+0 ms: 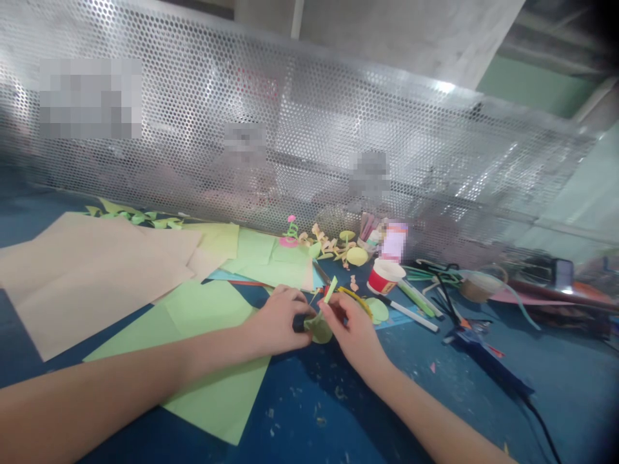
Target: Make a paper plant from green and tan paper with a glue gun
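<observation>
My left hand (283, 321) is closed at the fingertips on a round green paper piece (320, 330), low over the blue table. Close beside it, my right hand (355, 328) pinches a narrow light green paper strip (331, 290) that sticks up between thumb and fingers. The strip's lower end meets the round piece; whether they are joined is hidden by the fingers. Under my left forearm lie light green paper sheets (217, 399). A pale green paper disc (377, 310) rests just right of my right hand.
Beige paper sheets (97, 270) spread at left. Beyond my hands stand a red and white paper cup (385, 277) and small paper flowers (291, 232). A white pen (413, 314) and a blue glue gun (493, 361) with a cord lie at right. A perforated metal screen (309, 129) borders the table.
</observation>
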A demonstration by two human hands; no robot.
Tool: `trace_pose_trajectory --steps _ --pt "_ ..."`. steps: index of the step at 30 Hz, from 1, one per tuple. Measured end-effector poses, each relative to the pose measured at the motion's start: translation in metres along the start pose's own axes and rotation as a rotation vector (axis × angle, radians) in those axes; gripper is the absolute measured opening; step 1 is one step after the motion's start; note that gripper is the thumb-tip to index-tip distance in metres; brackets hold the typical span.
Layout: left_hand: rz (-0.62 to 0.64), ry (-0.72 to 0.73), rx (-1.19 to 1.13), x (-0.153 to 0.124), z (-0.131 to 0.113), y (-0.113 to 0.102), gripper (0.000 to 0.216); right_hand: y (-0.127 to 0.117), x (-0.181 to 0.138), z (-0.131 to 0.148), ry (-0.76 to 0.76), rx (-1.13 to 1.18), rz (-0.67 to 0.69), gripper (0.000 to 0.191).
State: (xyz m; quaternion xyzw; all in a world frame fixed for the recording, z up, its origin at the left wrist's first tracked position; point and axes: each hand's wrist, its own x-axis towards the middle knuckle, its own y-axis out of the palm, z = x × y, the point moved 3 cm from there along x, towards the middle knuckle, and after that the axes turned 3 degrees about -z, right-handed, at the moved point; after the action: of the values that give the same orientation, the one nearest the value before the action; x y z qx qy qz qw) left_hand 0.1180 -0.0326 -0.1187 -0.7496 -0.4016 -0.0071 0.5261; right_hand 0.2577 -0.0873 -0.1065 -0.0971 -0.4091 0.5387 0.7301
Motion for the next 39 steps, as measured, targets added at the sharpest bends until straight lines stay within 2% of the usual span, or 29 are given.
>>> trace_pose_trajectory --steps 17,29,35,39 --pt "-0.014 0.022 0.021 0.000 -0.002 -0.001 0.024 0.004 -0.001 -0.005 0.021 -0.048 0.070 0.021" --pt "-0.033 0.024 0.013 0.000 -0.002 0.000 0.025 0.004 0.000 -0.003 0.027 -0.008 0.054 0.026" --pt "-0.012 0.011 -0.014 0.001 -0.006 -0.006 0.029 0.000 -0.002 0.002 0.063 0.123 0.062 0.021" --pt "-0.020 -0.005 -0.024 0.002 -0.008 -0.009 0.028 -0.004 -0.003 0.000 0.090 0.282 0.016 0.018"
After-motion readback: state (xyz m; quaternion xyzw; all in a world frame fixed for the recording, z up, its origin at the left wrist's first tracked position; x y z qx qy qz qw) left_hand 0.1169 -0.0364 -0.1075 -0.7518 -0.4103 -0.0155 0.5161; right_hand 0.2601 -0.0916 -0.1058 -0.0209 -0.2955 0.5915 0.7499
